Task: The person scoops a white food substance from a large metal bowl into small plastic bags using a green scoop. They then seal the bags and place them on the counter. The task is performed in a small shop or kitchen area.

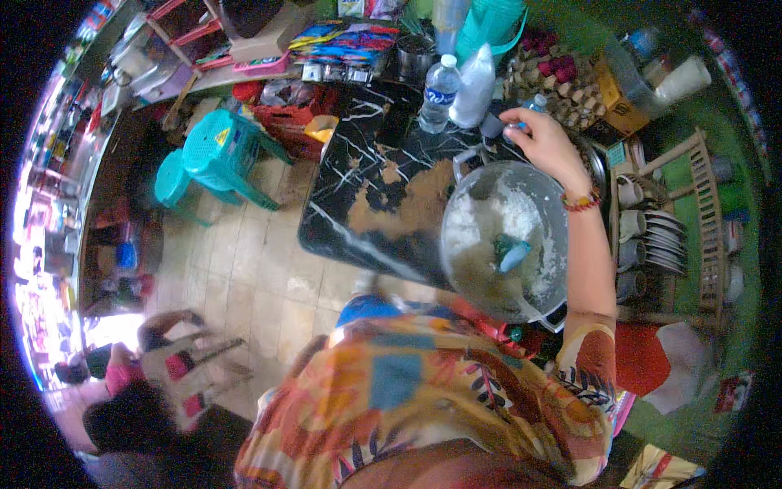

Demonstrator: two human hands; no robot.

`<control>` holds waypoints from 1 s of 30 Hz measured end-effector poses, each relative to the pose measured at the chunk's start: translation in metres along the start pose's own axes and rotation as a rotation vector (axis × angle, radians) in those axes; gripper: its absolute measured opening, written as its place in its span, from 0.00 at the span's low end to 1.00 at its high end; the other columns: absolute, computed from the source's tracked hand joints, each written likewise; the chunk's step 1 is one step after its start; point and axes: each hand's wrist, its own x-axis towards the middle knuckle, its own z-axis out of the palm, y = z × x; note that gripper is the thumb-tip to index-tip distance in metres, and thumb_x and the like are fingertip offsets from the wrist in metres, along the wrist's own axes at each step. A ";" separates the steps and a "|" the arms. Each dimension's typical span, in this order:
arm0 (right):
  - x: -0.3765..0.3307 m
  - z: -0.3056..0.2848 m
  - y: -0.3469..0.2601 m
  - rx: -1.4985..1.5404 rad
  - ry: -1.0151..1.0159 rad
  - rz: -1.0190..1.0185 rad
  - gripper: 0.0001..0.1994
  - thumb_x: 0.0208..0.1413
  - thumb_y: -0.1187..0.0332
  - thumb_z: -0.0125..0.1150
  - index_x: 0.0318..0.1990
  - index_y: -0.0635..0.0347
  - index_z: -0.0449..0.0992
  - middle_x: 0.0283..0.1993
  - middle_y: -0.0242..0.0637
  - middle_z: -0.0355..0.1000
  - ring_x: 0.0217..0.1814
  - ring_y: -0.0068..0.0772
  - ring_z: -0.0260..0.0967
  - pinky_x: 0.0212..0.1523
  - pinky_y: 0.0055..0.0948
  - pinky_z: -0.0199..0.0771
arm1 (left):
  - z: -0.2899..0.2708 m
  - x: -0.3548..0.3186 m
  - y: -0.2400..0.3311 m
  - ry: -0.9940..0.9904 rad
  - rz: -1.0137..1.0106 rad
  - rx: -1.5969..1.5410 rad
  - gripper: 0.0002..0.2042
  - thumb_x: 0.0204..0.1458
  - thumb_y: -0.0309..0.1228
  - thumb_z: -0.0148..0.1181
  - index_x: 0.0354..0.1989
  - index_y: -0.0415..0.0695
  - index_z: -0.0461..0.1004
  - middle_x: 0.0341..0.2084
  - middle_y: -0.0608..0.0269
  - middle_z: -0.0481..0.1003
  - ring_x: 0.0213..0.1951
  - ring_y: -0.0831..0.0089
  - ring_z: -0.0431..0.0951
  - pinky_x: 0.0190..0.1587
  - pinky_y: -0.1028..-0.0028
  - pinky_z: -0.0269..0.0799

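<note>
Beyond the far rim of a basin (481,287): the right hand (544,147)

On the dark, white-veined surface (327,189), we find the round basin at right, white powder (519,216) spread across its bottom and sides. A blue-green object (513,257), too blurred to identify, lies inside. The right hand reaches past the rim; its fingers (521,116) are bent, thumb and forefinger close together, beside a small dark cup-shaped object (491,126). We cannot tell whether they grip it, nor the state of the left fingers, which lie outside our view. Just left, a water bottle (438,98) stands beside a filled clear bag (472,91). At right, we note mugs (631,224) and plates (664,243) in a wooden rack (707,213).
</note>
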 end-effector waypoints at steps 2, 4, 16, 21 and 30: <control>0.028 0.033 0.022 0.076 0.035 0.018 0.13 0.54 0.66 0.56 0.44 0.61 0.74 0.43 0.46 0.74 0.46 0.45 0.72 0.47 0.35 0.70 | -0.029 0.017 0.007 0.041 -0.029 -0.209 0.12 0.50 0.31 0.59 0.39 0.36 0.75 0.38 0.52 0.76 0.42 0.66 0.75 0.47 0.68 0.68; 0.076 0.057 0.042 -0.057 -0.009 0.170 0.18 0.57 0.67 0.53 0.55 0.61 0.66 0.50 0.48 0.71 0.52 0.44 0.69 0.52 0.35 0.68 | -0.059 0.028 -0.003 0.138 -0.080 -0.418 0.12 0.51 0.31 0.58 0.40 0.36 0.75 0.39 0.52 0.76 0.43 0.65 0.74 0.48 0.68 0.68; 0.135 0.085 0.285 -0.983 0.014 0.358 0.12 0.47 0.65 0.62 0.34 0.65 0.78 0.33 0.36 0.75 0.35 0.30 0.70 0.35 0.33 0.70 | -0.238 -0.022 0.047 0.176 -0.838 -0.345 0.19 0.51 0.40 0.55 0.47 0.42 0.73 0.47 0.50 0.73 0.51 0.58 0.72 0.53 0.65 0.66; 0.157 0.029 0.177 0.532 0.562 0.401 0.17 0.52 0.65 0.54 0.46 0.68 0.72 0.43 0.44 0.72 0.41 0.36 0.71 0.39 0.33 0.74 | -0.192 -0.071 0.012 -0.175 -0.896 -0.161 0.16 0.50 0.41 0.53 0.37 0.43 0.76 0.39 0.49 0.75 0.41 0.57 0.74 0.45 0.61 0.68; 0.097 0.058 -0.111 1.172 -0.210 -0.654 0.17 0.53 0.59 0.48 0.39 0.66 0.70 0.40 0.43 0.67 0.41 0.37 0.65 0.47 0.37 0.65 | -0.360 0.076 0.201 0.035 -0.227 -0.644 0.18 0.55 0.48 0.51 0.28 0.47 0.76 0.20 0.72 0.70 0.24 0.79 0.65 0.26 0.74 0.63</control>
